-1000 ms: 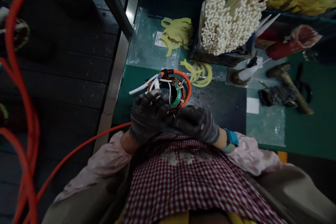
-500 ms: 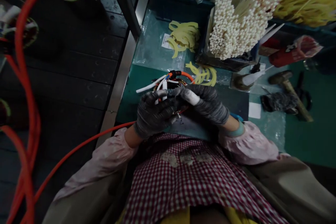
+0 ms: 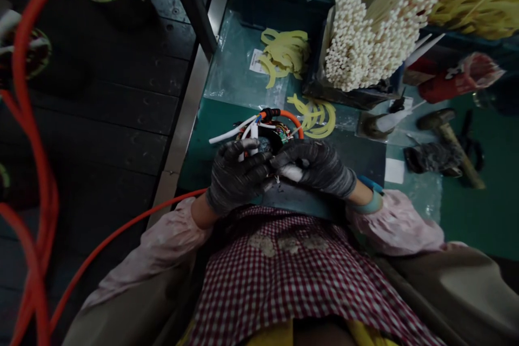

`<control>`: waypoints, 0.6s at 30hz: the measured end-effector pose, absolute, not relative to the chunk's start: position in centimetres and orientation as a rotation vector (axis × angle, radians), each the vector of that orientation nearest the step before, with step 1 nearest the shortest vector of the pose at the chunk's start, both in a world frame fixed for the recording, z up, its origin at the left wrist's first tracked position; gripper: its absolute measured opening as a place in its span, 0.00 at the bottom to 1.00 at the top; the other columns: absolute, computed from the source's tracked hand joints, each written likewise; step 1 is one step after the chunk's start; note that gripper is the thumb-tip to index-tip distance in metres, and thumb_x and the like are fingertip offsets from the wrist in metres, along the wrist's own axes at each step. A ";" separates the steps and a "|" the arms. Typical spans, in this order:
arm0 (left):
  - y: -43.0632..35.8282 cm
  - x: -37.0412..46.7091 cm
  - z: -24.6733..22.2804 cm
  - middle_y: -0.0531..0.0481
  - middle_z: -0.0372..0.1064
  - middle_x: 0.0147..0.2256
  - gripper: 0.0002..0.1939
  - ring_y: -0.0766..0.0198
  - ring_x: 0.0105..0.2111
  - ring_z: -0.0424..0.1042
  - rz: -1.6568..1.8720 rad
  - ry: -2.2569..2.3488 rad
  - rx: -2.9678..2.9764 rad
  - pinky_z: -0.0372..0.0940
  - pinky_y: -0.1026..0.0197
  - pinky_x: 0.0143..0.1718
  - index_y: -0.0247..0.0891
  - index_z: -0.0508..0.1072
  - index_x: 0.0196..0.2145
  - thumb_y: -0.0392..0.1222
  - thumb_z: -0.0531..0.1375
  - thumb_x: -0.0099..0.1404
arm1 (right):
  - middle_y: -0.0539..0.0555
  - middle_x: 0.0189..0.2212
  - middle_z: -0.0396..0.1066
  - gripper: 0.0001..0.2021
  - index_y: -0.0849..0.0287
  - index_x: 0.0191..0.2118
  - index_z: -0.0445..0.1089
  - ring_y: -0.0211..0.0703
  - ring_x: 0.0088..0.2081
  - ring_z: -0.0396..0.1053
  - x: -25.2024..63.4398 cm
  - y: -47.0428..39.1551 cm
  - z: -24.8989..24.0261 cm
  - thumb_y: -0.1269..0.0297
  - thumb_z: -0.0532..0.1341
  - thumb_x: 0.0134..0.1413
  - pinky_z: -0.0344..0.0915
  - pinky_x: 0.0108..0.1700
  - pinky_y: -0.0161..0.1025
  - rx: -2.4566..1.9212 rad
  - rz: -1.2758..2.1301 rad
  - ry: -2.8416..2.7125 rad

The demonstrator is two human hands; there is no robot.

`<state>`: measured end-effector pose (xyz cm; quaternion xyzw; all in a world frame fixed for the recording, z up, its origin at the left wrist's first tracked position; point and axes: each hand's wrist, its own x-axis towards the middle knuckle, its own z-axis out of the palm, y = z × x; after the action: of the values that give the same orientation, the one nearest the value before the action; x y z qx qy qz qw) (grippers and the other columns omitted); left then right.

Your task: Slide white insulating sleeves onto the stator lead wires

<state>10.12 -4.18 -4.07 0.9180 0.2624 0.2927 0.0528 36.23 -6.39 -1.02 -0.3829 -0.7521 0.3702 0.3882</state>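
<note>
On the bench in front of me is a round wound motor part, like a stator (image 3: 283,131), with coloured wires and white sleeves (image 3: 231,131). An orange cable (image 3: 298,120) curves around its far side. My left hand (image 3: 240,175), in a dark grey glove with a pale fingertip, closes over its left and near rim. My right hand (image 3: 318,166), gloved alike, has its fingers pinched together at the near right rim. Whatever lies between those fingertips is hidden. The two hands nearly touch and cover much of the part's near side.
Yellow curved strips (image 3: 318,118) lie just beyond the part, more on a plastic bag (image 3: 231,75). A box of white-tipped sticks (image 3: 357,48) stands behind. To the right are a hammer (image 3: 454,143), a red can (image 3: 450,84) and a white-nozzled bottle (image 3: 391,121). Thick orange cables (image 3: 30,97) hang at left.
My right hand has moved down from the part's middle to its near right rim, uncovering the windings and dark centre. My left hand stays nearly in place. The view has shifted slightly.
</note>
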 end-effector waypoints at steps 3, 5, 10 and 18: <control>-4.1 10.1 -4.2 0.53 0.88 0.49 0.08 0.47 0.65 0.78 0.857 0.781 2.753 0.75 0.41 0.63 0.50 0.82 0.51 0.49 0.66 0.78 | 0.55 0.43 0.87 0.07 0.53 0.47 0.84 0.45 0.46 0.85 36.5 -6.7 -1.4 0.63 0.67 0.76 0.81 0.50 0.42 -0.807 0.819 -2.091; -4.0 10.2 -4.3 0.53 0.88 0.49 0.10 0.47 0.66 0.78 0.833 0.774 2.737 0.73 0.41 0.64 0.51 0.82 0.52 0.48 0.65 0.77 | 0.55 0.43 0.87 0.06 0.52 0.49 0.84 0.48 0.47 0.85 36.6 -7.3 -2.1 0.64 0.67 0.75 0.81 0.51 0.44 -0.865 0.804 -2.175; -3.7 11.0 -4.3 0.53 0.87 0.42 0.11 0.47 0.60 0.82 1.079 0.709 2.738 0.75 0.43 0.59 0.49 0.81 0.53 0.45 0.67 0.73 | 0.55 0.44 0.87 0.08 0.54 0.53 0.82 0.47 0.45 0.84 37.3 -9.8 -4.1 0.59 0.66 0.79 0.81 0.50 0.44 -0.987 0.759 -2.158; -3.5 11.6 -4.3 0.54 0.86 0.41 0.05 0.48 0.56 0.83 1.211 0.718 2.785 0.75 0.44 0.53 0.48 0.78 0.46 0.45 0.68 0.75 | 0.58 0.46 0.84 0.14 0.50 0.52 0.80 0.53 0.49 0.83 32.4 -7.7 -4.5 0.55 0.58 0.81 0.83 0.54 0.53 -1.161 0.484 -1.840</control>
<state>11.63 -3.49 -4.33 0.8924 0.2301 0.3879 0.0104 32.38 -7.69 -4.49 -0.4677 -0.7411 0.1948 0.4406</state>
